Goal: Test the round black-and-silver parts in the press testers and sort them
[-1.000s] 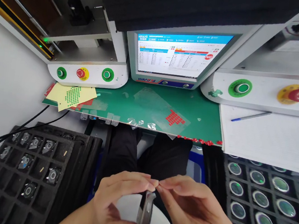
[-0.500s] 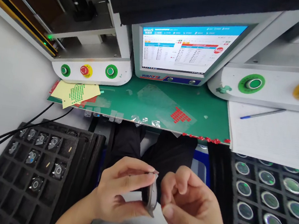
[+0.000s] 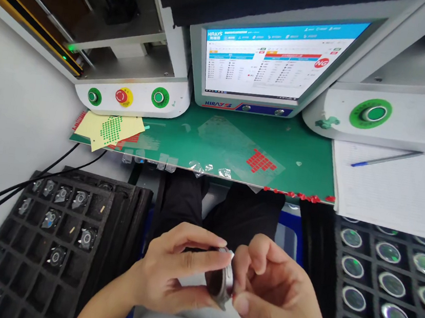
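Note:
Fingers and thumb of my left hand (image 3: 174,268) grip a watch case (image 3: 227,280) by its edges, standing on its rim above my lap. Its dark round face is turned to the left and its grey metal side faces right. Close against that side, my right hand (image 3: 277,293) is closed in a pinch, thumb against forefinger. Whatever lies between those fingertips is too small or too hidden to make out.
A black foam tray (image 3: 31,250) at left holds several watch parts; another tray (image 3: 369,297) at right holds round watch faces. Ahead, a green bench (image 3: 177,134) bears yellow label sheets (image 3: 117,129), red stickers (image 3: 260,161), a monitor (image 3: 262,67), papers (image 3: 386,196) and a pen (image 3: 386,159).
The watch case has shifted slightly right with my left hand and turned a little, so its side is nearer my right fingertips. My right hand keeps its pinch. The view has swung slightly.

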Tool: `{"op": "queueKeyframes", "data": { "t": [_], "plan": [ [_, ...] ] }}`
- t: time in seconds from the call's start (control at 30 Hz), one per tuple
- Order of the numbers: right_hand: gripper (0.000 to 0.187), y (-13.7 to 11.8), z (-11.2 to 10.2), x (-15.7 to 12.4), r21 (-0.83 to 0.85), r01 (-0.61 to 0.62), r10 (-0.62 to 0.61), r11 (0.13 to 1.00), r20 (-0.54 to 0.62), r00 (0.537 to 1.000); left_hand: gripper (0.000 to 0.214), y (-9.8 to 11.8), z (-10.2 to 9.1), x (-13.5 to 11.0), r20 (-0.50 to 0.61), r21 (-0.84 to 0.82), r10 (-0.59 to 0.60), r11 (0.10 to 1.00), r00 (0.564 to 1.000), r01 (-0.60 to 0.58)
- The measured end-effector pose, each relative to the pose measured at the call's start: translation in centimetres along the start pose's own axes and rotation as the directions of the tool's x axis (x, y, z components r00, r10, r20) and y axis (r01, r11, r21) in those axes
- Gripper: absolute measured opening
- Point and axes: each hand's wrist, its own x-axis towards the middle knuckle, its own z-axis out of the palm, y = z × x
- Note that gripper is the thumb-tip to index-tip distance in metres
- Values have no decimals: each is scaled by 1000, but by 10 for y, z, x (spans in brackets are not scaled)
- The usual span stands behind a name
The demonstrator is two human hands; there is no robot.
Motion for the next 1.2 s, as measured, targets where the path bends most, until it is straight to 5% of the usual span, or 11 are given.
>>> {"op": "queueKeyframes", "data": {
  "t": [0.13, 0.27, 0.37, 0.47, 0.7, 0.9, 1.0, 1.1, 1.2],
  "plan": [
    [29, -3, 4, -1, -43, -4, 3, 999, -27, 1000, 58, -1, -3, -1, 15, 34, 7, 999, 1000, -8],
    [32, -5, 12, -2, -15, -85, 81, 996, -172, 982, 55, -2, -7, -1, 50, 91, 18, 996, 999, -23],
    [34, -1, 10, 2, 19, -129, 130, 992, -110, 985, 55, -3, -8, 0, 31, 87, 21, 996, 999, -24],
    [46, 7, 3, 10, 17, -92, 93, 996, -43, 995, 58, -5, -6, 1, -3, -11, 3, 1000, 1000, -3],
    [62, 18, 6, 23, 17, -127, 128, 992, -98, 987, 61, -13, 1, -3, -40, -274, -123, 956, 992, 108],
    [45, 14, 3, 22, -126, 62, -82, 990, -156, 984, 40, -6, 12, 5, 88, -747, -365, 591, 927, 304],
    [24, 9, -2, 18, -285, 247, -318, 926, -236, 918, 35, -2, 15, 5, 101, -828, -454, 455, 885, 328],
    [13, 10, -4, 16, -429, 366, -501, 826, -262, 825, 32, 1, 20, 4, 73, -832, -531, 435, 844, 346],
    [10, 16, -2, 18, -462, 406, -555, 789, -251, 793, 31, 4, 27, 5, 45, -784, -569, 490, 821, 382]
  ]
}}
